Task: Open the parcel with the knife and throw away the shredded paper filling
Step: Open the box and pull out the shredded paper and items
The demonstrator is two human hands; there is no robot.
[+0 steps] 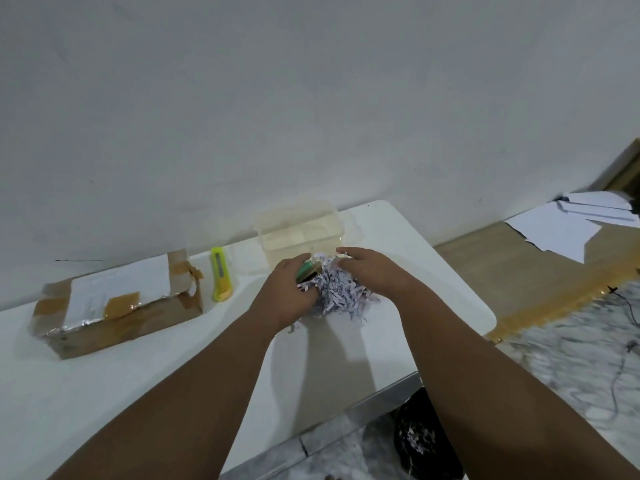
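The left hand (284,295) grips a small green and brown thing (309,270) that sticks out of the fluffy pile of white shredded paper (341,295). The right hand (367,268) rests on the pile with curled fingers. The pile sits on the white surface (104,386), in front of a clear plastic tub (298,230). It is best to scoop up all the strips with both hands, squeeze softly, then drop them into the black bin (424,441) on the floor below. The cut brown cardboard parcel (117,303) and yellow-green plastic knife (221,274) lie to the left.

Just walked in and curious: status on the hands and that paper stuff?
Both hands, left and right, gathering shredded paper on the table. Parcel opened, knife set down. Nothing blocking.
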